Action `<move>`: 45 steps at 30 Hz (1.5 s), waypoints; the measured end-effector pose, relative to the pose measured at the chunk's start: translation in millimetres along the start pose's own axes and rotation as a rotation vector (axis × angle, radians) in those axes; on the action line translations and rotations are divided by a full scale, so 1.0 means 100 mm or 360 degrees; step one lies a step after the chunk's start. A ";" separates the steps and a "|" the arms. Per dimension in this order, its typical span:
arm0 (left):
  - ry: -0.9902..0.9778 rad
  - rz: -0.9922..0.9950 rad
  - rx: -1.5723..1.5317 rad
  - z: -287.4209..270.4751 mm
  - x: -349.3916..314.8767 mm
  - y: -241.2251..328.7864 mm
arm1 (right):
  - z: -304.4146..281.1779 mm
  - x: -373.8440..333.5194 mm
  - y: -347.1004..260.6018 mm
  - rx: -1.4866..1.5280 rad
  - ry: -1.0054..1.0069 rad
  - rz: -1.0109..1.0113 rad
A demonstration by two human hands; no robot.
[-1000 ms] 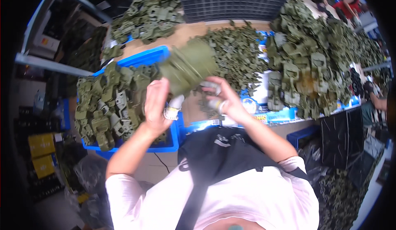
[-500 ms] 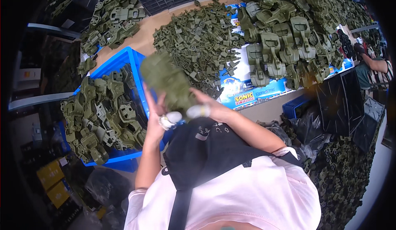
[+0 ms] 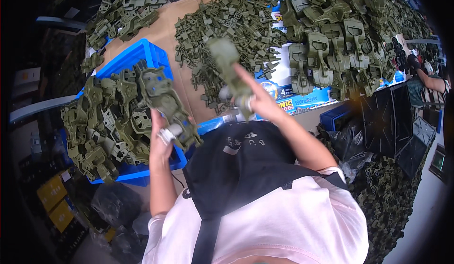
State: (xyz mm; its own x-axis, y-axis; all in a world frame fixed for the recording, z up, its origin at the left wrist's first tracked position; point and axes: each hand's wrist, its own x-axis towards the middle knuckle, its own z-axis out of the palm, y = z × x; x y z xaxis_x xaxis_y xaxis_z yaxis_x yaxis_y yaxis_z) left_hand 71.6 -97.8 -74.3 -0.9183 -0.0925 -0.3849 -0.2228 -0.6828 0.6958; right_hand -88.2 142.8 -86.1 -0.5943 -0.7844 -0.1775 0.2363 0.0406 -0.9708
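My left hand point(image 3: 161, 132) grips a long olive-green plastic toy vehicle chassis point(image 3: 163, 96), its hollow side with blue spots facing up. It is held over the right side of a blue crate point(image 3: 158, 56) heaped with similar green vehicle parts point(image 3: 111, 117). My right hand point(image 3: 253, 96) holds another long olive-green vehicle body part point(image 3: 224, 56), smeared by motion, above a pile of small green plastic pieces point(image 3: 231, 22). The two parts are apart from each other. White wrapping covers some of my fingers on both hands.
Large green vehicle bodies point(image 3: 331, 51) are heaped at the table's far right; more green parts point(image 3: 132, 8) lie at the far left. Printed blue-and-white card point(image 3: 302, 98) lines the table. Black plastic bags point(image 3: 350, 145) and dark bins point(image 3: 388, 117) stand at right. A co-worker point(image 3: 430, 82) is at far right.
The green parts, held together between my hands before, are now separated. My left hand has moved left toward the crate with one; my right hand has moved right and farther away with the other.
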 end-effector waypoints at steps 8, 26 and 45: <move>-0.0119 -0.0217 -0.0474 0.17 0.13 -0.09 | -0.51 0.30 0.24 -0.1634 0.0430 -0.0574; 0.0257 -0.0482 0.0287 0.36 0.44 -0.20 | -0.48 -0.48 1.19 -0.1809 0.0296 -0.0384; 0.0305 -0.0394 0.0037 0.33 0.13 -0.57 | -0.38 -0.43 1.33 -0.1202 0.0335 0.0095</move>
State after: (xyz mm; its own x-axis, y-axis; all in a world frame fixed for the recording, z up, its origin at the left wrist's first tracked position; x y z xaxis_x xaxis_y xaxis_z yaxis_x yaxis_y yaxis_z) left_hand 61.2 -36.4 -98.7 -0.7571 -0.0618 -0.6503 -0.4417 -0.6851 0.5793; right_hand -60.3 205.0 -213.2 -0.7479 -0.6371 -0.1865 -0.2695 0.5481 -0.7918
